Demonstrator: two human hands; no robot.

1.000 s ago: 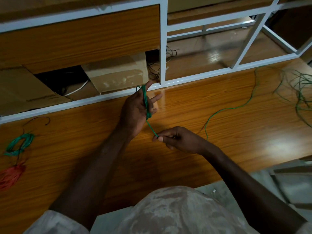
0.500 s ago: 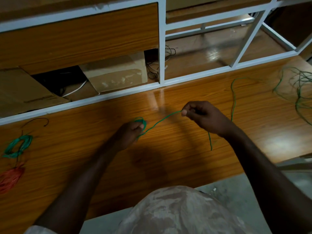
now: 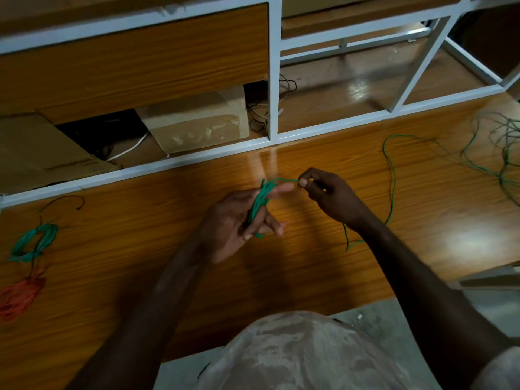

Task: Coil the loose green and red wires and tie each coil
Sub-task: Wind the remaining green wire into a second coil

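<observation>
Head view: a person stands at the front edge of a wooden desk [image 3: 140, 277], winding wire.
Far left edge of the desk: a tied green coil [image 3: 33, 242] lies flat, with a red bundle [image 3: 19, 298] just beside it toward the front edge; both sit where they sat a second ago, apparently finished.
Left hand [image 3: 239, 223]: it has turned palm up and lifted from the desk since half a second ago; its fingers curl round a growing green coil [image 3: 260, 205], now a long flattened hank across the palm instead of a small loop.
Right hand [image 3: 329, 195]: thumb and forefinger pinch the green wire [image 3: 392, 175] just beside the left fingertips; half a second ago it was pulled well away with the strand taut.
Meaning: one more turn has likely gone on, and the slack beyond the right hand is shorter.
Right rear corner of the desk: a loose green tangle [image 3: 503, 153] is not yet coiled, so much winding remains.
</observation>
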